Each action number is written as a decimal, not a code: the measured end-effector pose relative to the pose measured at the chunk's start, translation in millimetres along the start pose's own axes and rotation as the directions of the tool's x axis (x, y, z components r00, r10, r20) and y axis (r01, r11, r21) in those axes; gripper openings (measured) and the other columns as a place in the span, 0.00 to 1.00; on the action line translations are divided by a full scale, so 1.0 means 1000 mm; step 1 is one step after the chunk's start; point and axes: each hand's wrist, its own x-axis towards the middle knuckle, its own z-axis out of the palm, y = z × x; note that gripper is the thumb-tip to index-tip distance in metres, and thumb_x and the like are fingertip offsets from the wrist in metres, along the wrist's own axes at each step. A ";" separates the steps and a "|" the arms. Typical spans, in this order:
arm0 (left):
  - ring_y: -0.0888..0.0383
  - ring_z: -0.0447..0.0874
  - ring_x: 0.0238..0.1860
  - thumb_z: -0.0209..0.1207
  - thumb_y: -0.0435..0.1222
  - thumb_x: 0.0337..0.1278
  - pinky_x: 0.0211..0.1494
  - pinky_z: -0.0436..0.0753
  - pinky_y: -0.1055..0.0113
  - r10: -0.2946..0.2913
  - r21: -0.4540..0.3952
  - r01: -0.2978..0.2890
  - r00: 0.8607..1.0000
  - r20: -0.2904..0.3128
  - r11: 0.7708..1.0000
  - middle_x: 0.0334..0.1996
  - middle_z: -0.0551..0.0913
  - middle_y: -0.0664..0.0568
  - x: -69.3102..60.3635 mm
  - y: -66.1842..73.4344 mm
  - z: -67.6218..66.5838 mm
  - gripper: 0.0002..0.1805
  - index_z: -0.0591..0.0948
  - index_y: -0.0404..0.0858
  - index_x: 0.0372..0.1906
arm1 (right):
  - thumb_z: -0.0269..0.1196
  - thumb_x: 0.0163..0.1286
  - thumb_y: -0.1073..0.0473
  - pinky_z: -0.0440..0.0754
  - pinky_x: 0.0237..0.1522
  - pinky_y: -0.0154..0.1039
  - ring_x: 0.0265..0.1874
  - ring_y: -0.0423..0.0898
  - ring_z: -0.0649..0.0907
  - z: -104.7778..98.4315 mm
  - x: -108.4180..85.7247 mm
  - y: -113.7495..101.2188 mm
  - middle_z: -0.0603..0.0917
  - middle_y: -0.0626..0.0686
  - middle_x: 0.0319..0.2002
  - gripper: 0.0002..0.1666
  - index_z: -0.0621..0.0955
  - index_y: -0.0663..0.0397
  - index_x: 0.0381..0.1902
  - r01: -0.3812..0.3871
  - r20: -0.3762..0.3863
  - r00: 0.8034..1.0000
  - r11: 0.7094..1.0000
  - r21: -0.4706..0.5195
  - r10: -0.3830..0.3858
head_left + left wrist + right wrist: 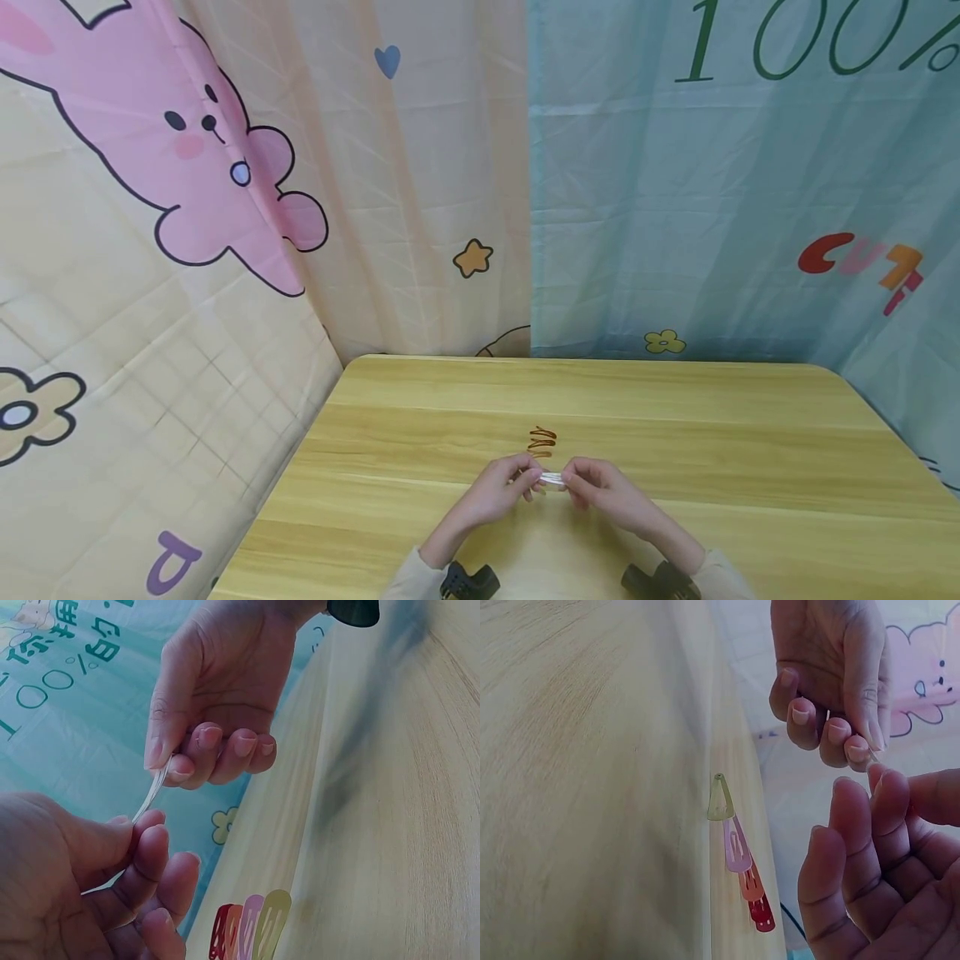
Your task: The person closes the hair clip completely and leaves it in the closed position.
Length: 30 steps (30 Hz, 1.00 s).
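Fingers (152,851) of left hand (504,490) and right hand (607,495) pinch opposite ends of white hair clip (552,478); its middle spans gap between fingertips, above wooden table (375,467). Colored snap clips (739,862) lie there in row, just beyond hands.

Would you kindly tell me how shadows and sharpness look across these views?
Left wrist view: a soft-edged dark shadow crosses the table, while the lime-green hair clip looks fairly crisp; right wrist view: diffuse shading on the table; head view: faint shadows near the hands, the white object between them too small for detail.
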 end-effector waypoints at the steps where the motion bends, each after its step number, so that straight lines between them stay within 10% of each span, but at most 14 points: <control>1: 0.65 0.77 0.26 0.51 0.36 0.69 0.27 0.72 0.73 0.002 -0.001 -0.002 1.000 0.000 1.000 0.28 0.80 0.53 0.000 0.000 0.000 0.08 0.79 0.40 0.34 | 0.52 0.75 0.56 0.68 0.26 0.38 0.23 0.44 0.71 0.000 0.000 0.000 0.74 0.50 0.24 0.16 0.75 0.68 0.38 0.003 0.001 1.000 1.000 0.003 -0.003; 30: 0.60 0.75 0.25 0.50 0.30 0.69 0.26 0.65 0.74 -0.036 -0.041 0.036 0.999 -0.005 0.999 0.32 0.80 0.40 -0.002 0.008 0.000 0.08 0.79 0.34 0.35 | 0.52 0.75 0.56 0.75 0.31 0.39 0.26 0.43 0.75 -0.001 -0.001 0.000 0.77 0.55 0.27 0.17 0.75 0.68 0.39 0.030 0.016 0.999 0.997 0.070 -0.031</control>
